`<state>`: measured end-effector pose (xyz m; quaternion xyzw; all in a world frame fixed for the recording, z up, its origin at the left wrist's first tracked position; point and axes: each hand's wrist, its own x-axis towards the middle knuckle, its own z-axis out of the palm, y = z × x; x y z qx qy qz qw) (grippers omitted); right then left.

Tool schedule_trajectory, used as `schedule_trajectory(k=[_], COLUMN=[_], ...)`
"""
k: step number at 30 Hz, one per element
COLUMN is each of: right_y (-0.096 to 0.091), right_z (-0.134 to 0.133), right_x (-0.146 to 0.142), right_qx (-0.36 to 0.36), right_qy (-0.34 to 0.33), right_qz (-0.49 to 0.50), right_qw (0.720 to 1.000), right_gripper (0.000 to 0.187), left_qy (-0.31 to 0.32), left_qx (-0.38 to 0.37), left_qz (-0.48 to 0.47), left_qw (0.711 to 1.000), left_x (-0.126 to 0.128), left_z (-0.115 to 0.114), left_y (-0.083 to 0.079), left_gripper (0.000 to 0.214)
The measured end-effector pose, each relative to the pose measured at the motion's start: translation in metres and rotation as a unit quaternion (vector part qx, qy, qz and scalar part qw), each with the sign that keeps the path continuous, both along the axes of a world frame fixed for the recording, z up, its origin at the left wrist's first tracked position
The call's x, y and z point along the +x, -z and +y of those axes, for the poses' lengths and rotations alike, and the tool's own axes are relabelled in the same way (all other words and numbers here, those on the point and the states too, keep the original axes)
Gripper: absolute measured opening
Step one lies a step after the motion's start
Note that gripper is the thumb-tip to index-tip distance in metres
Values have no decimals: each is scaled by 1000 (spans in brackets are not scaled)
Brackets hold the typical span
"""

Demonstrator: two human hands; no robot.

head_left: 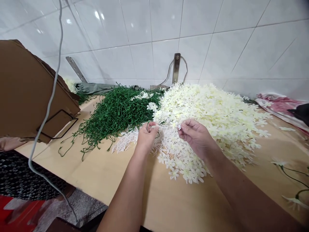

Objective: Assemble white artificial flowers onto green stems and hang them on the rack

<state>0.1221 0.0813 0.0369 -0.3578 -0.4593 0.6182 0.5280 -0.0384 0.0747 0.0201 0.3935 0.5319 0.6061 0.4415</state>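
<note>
A big heap of cream artificial flower heads (217,112) covers the middle and right of a light wooden table (103,174). To its left lies a pile of green plastic stems (113,112). My left hand (146,137) is closed over the near edge of the flower heap and pinches a thin green stem (147,126) that curls above its fingers. My right hand (196,135) is closed too, pinching a small cream flower head (180,126) between thumb and fingertips. The two hands are a short gap apart, above a patch of white spiky flower centres (125,140).
A brown cardboard box (29,90) leans at the left, with a grey cable (48,106) hanging in front of it. Two finished flowers on stems (289,174) lie at the right edge. A pink cloth (277,106) sits at the far right. White wall tiles (193,38) back the table.
</note>
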Motion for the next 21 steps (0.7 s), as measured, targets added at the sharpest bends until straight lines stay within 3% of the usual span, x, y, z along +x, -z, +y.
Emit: schedule_trajectory(k=[4, 11, 16, 21], right_y=[8, 12, 16, 15], right_z=[1, 0, -3, -6], right_x=[-5, -10, -12, -16], right_qx=[12, 102, 156, 197], right_qy=[7, 16, 37, 5], right_qz=[-39, -158, -221, -228], right_qw=[999, 982, 962, 953], right_gripper=[20, 12, 7, 7], left_qy=[-14, 124, 125, 128], left_qx=[1, 18, 5, 7], left_qz=[64, 60, 68, -4], left_qw=[998, 990, 990, 992], left_x=[2, 18, 23, 21], left_z=[-2, -12, -14, -15], left_y=[0, -5, -5, -9], left_gripper=[20, 30, 29, 26])
